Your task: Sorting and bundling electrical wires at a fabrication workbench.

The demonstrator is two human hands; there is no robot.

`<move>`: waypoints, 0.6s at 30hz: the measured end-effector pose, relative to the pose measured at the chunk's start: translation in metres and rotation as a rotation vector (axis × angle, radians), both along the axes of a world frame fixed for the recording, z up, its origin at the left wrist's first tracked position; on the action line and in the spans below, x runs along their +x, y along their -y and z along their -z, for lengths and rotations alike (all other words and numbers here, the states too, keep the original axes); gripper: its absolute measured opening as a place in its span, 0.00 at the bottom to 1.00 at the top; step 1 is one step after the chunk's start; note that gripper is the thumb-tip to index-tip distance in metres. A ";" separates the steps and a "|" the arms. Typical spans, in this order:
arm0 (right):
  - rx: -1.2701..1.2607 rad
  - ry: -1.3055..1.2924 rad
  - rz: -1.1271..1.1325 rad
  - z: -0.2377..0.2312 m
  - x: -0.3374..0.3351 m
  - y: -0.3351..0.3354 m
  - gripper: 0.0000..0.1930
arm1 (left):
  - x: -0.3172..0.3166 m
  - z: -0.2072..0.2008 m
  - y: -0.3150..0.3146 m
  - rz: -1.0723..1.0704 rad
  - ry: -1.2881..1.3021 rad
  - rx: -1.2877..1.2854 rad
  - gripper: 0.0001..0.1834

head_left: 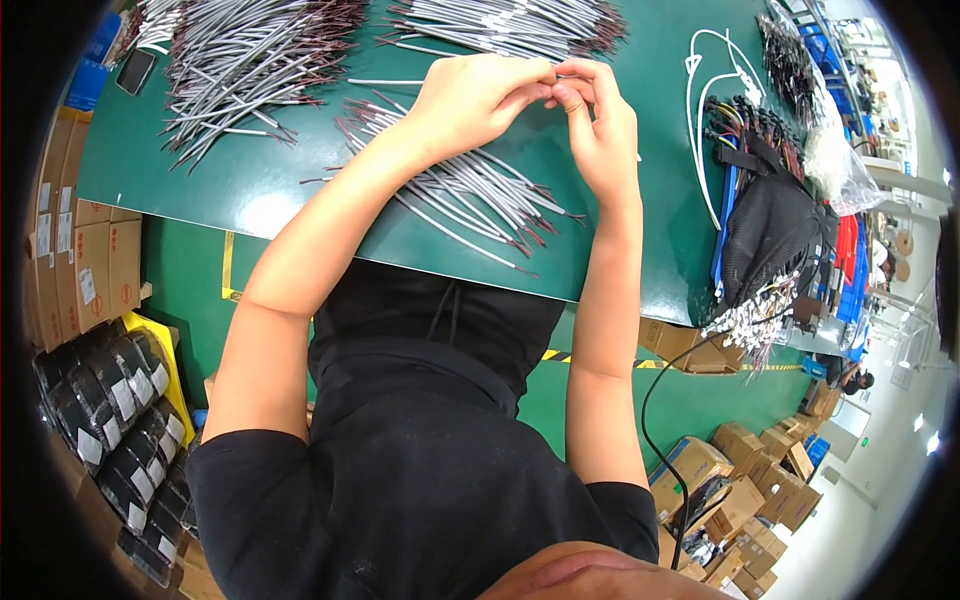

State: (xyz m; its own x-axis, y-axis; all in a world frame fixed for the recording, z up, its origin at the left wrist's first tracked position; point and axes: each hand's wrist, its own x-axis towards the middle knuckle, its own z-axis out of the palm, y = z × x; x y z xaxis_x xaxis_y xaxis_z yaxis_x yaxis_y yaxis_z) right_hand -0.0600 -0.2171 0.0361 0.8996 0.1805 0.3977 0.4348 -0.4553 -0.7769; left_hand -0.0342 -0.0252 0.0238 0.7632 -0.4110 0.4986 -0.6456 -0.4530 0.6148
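Note:
My left hand (pixel 475 100) and my right hand (pixel 604 125) meet fingertip to fingertip over the green table, both pinched closed. A single grey cable (pixel 385 82) sticks out to the left from behind my left hand, in line with the pinch. Its other end is hidden by my fingers, so what my right fingertips grip does not show. Below my hands lies a loose fan of grey cables (pixel 470 195) with brownish-red wire ends, partly covered by my left forearm.
A large heap of grey cables (pixel 235 70) spreads at the far left, with another bundle (pixel 505 25) at the back. A phone (pixel 136 71) lies at the left edge. On the right are a white cable (pixel 695 130), a black mesh bag (pixel 770 235) and wire harnesses. Cardboard boxes (pixel 770 470) stand on the floor.

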 end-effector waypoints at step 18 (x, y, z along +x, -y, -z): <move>0.112 0.336 0.365 -0.007 0.009 0.049 0.06 | 0.004 -0.003 -0.012 -0.016 -0.190 -0.002 0.16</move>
